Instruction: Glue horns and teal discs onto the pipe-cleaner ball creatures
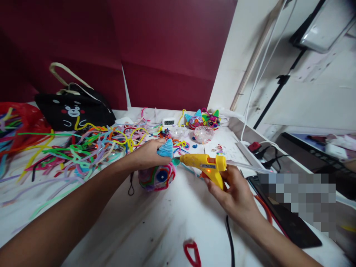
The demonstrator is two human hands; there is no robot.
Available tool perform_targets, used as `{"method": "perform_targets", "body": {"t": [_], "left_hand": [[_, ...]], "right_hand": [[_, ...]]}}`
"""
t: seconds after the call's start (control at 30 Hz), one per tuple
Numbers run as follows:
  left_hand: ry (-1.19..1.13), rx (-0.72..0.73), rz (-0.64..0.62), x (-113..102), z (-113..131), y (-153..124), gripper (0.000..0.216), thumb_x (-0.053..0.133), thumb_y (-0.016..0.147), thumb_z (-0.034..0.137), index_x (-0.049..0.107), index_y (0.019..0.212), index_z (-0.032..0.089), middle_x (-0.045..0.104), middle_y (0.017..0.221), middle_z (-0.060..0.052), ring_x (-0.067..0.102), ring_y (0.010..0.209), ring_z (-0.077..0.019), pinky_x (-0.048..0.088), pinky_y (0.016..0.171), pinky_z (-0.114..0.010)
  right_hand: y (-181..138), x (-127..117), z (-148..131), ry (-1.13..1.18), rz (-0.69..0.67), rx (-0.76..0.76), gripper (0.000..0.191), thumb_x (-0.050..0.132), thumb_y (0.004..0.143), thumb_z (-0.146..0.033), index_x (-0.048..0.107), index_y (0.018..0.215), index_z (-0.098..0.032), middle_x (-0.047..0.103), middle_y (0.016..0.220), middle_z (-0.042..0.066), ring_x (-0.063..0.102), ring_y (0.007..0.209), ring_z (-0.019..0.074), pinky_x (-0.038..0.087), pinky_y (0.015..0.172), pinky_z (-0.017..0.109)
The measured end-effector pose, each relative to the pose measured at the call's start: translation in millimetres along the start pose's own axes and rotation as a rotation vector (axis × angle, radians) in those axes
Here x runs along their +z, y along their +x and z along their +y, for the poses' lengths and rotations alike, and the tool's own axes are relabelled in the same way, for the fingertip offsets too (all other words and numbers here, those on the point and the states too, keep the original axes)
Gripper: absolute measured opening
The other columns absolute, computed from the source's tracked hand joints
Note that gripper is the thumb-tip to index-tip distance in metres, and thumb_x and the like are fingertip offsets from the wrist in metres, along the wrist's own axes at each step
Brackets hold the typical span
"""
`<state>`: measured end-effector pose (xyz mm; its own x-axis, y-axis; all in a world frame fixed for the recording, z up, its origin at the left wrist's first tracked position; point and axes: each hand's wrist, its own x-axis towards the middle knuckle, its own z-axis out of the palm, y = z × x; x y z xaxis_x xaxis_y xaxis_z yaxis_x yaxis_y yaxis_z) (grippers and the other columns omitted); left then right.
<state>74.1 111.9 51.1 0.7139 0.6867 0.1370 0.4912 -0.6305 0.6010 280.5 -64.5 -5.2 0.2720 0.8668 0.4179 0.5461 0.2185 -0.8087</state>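
My left hand (148, 154) is closed on a light blue fuzzy cone (166, 149) and presses it onto the top of a round pipe-cleaner toy (157, 177) with a big blue eye, which sits on the white table (155, 222). My right hand (232, 193) grips the handle of a yellow hot glue gun (205, 165). The gun's nozzle points left and nearly touches the base of the cone. A black cord (230, 241) runs down from the gun.
A heap of coloured pipe cleaners (69, 152) covers the left of the table. Behind it lie a black bear-face bag (72, 109) and a red plastic bag (20, 120). Farther back stand finished toys (202, 119), a clear ball (203, 134) and a small clock (168, 122). A power strip (251, 152) and dark tablet (289, 218) lie at right.
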Motion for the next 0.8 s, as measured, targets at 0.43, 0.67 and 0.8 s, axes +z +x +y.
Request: {"method": "perform_targets", "body": {"t": [0.43, 0.67, 0.8], "left_hand": [[0.008, 0.024, 0.001, 0.5, -2.3, -0.2, 0.018, 0.058, 0.066, 0.033, 0.051, 0.06, 0.018, 0.051, 0.076, 0.001, 0.052, 0.072, -0.0169, 0.043, 0.068, -0.029], [0.008, 0.026, 0.012, 1.3, -2.4, 0.7, 0.015, 0.059, 0.064, 0.03, 0.051, 0.061, 0.018, 0.051, 0.073, 0.001, 0.053, 0.07, -0.0166, 0.044, 0.067, -0.029], [0.006, 0.028, 0.017, 1.9, -2.9, 0.1, 0.013, 0.06, 0.065, 0.03, 0.054, 0.064, 0.018, 0.053, 0.075, 0.001, 0.053, 0.071, -0.0166, 0.044, 0.067, -0.029]], "right_hand": [[-1.5, 2.9, 6.2, -0.107, 0.012, -0.107, 0.015, 0.06, 0.086, -0.031, 0.053, 0.096, -0.023, 0.058, 0.076, -0.001, 0.056, 0.06, 0.014, 0.044, 0.051, 0.023], [-0.7, 2.7, 1.5, -0.136, -0.059, -0.098, 0.007, 0.058, 0.087, -0.027, 0.054, 0.089, -0.022, 0.058, 0.083, 0.002, 0.059, 0.067, 0.0153, 0.046, 0.055, 0.023], [-1.4, 3.4, -0.6, -0.121, -0.077, -0.108, 0.008, 0.055, 0.088, -0.024, 0.053, 0.095, -0.022, 0.056, 0.091, 0.003, 0.06, 0.074, 0.0164, 0.049, 0.061, 0.025]]}}
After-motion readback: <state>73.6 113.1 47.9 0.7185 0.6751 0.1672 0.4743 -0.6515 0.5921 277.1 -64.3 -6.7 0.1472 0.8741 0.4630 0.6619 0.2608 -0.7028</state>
